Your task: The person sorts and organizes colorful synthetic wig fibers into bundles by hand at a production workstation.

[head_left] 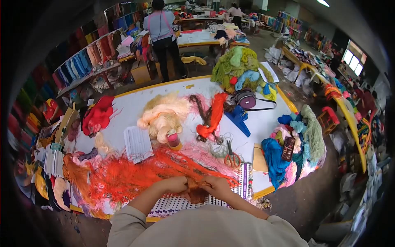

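My left hand [177,185] and my right hand [214,186] are close together near the table's front edge, both closed on a bundle of reddish-brown thread [196,193]. Loose orange-red thread [123,175] spreads across the table to the left and just beyond my hands. Below them lies a white card with rows of dark holes [173,206]. A strip with purple labels [245,181] is right of my right hand. Scissors with orange handles [232,158] lie open beyond it, and a pink and yellow container [174,141] stands beyond my left hand.
The white table [135,96] holds peach yarn [164,115], a printed sheet [137,143], a blue object [238,119], a dark pouch [245,99], a green yarn heap [230,68] and blue yarn [272,158]. A person [160,24] stands beyond. Yarn racks [78,66] line the left.
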`<action>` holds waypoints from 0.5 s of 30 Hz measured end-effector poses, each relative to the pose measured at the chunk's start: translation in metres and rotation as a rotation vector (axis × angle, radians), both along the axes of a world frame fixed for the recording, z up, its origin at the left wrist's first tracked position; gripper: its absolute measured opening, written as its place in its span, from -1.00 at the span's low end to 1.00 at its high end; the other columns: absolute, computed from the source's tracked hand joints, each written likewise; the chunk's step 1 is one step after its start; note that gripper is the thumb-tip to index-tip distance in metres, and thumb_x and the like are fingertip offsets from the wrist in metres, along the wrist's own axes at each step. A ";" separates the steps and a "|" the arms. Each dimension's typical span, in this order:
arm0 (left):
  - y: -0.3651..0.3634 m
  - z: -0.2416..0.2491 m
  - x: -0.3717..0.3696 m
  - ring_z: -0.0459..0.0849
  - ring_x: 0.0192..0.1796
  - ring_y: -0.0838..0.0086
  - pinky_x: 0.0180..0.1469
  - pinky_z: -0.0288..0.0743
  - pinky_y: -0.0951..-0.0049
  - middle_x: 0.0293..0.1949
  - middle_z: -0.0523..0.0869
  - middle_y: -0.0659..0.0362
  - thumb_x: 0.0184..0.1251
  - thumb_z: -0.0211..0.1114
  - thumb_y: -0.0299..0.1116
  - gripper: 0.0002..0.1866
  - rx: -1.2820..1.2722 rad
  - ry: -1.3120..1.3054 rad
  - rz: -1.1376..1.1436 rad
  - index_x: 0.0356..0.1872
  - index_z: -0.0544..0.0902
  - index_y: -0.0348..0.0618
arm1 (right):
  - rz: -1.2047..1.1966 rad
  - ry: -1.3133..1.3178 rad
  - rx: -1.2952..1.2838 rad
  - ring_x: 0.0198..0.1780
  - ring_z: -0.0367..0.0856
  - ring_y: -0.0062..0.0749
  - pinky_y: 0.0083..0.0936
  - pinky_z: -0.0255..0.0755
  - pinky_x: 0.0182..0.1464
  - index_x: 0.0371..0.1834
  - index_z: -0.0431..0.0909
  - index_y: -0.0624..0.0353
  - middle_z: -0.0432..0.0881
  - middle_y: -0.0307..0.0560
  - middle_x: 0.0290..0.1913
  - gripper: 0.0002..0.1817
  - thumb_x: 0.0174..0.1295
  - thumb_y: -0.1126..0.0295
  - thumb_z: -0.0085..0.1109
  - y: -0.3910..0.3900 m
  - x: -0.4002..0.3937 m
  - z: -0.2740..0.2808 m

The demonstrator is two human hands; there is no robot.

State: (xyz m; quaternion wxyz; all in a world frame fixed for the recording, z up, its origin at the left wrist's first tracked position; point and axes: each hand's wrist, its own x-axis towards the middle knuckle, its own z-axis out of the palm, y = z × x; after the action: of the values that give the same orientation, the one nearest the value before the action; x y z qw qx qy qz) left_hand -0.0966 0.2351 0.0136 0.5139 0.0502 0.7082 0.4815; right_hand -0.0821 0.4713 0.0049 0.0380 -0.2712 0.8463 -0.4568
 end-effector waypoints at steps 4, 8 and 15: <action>-0.011 -0.018 0.009 0.63 0.15 0.34 -0.16 0.60 0.53 0.10 0.64 0.04 0.29 0.22 -0.51 -0.56 0.437 -0.372 -0.019 0.22 0.47 -0.30 | 0.078 0.027 0.022 -0.26 0.67 -0.11 -0.30 0.53 -0.25 -0.12 0.63 0.00 0.69 -0.09 -0.26 -0.74 0.17 0.18 0.30 -0.001 -0.005 -0.006; 0.000 -0.035 0.022 0.55 0.28 0.26 -0.21 0.63 0.55 0.17 0.58 0.09 0.24 0.35 -0.50 -0.42 0.659 -0.581 0.128 0.30 0.41 -0.20 | 0.113 -0.024 0.026 -0.27 0.67 -0.10 -0.31 0.52 -0.26 -0.13 0.62 0.01 0.69 -0.08 -0.28 -0.76 0.20 0.19 0.27 -0.006 -0.008 -0.007; 0.013 -0.074 0.038 0.63 0.17 0.17 -0.26 0.57 0.51 0.20 0.54 -0.05 0.39 0.23 -0.37 -0.71 0.868 -0.609 0.445 0.07 0.52 -0.19 | 0.127 -0.492 -0.200 -0.19 0.68 -0.18 -0.34 0.52 -0.18 -0.09 0.59 0.07 0.68 0.00 -0.25 -0.72 0.29 0.13 0.21 -0.011 -0.014 -0.038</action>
State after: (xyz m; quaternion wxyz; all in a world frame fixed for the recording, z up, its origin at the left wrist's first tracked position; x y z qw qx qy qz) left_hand -0.0591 0.2482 -0.0602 0.5134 -0.0344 0.2590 0.8174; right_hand -0.0957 0.4601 -0.0335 0.2441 -0.2070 0.7435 -0.5872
